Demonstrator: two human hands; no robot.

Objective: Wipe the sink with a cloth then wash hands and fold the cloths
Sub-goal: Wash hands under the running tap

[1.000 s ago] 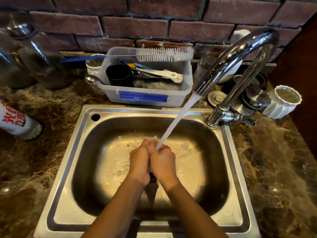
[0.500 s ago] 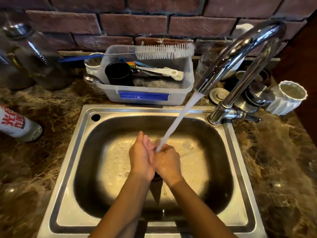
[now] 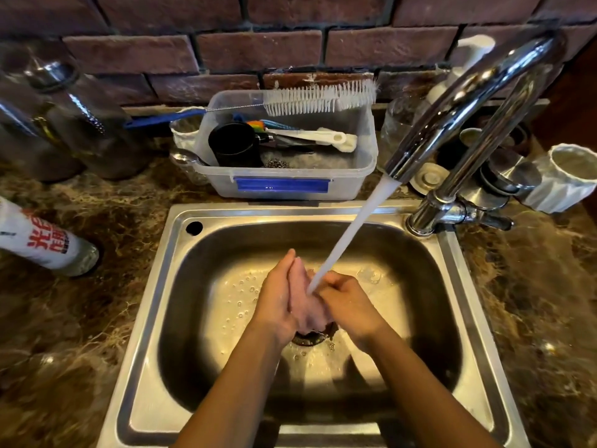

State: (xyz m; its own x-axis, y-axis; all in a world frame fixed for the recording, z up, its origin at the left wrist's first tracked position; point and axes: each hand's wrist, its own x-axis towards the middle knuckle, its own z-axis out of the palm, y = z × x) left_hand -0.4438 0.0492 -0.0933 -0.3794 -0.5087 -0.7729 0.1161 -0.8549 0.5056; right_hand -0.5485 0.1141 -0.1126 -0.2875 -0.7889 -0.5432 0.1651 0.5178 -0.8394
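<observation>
Pressing flat against the curled, empty right hand (image 3: 350,303) above the sink (image 3: 145,334) drain (image 3: 307,339), the left hand (image 3: 276,300) met the faucet (image 3: 468,101) stream (image 3: 349,234), whose splash could have cleared the sink's rim onto the counter (image 3: 80,318); no cloths showed.

Pretty dim, warm light overall. The sink (image 3: 147,318) floor glows yellowish mid-basin, and the countertop (image 3: 80,318) corners go dark. Harsh glare streaks on the tap (image 3: 468,88). Wide-angle bends the brick wall (image 3: 258,50), edges soft.
</observation>
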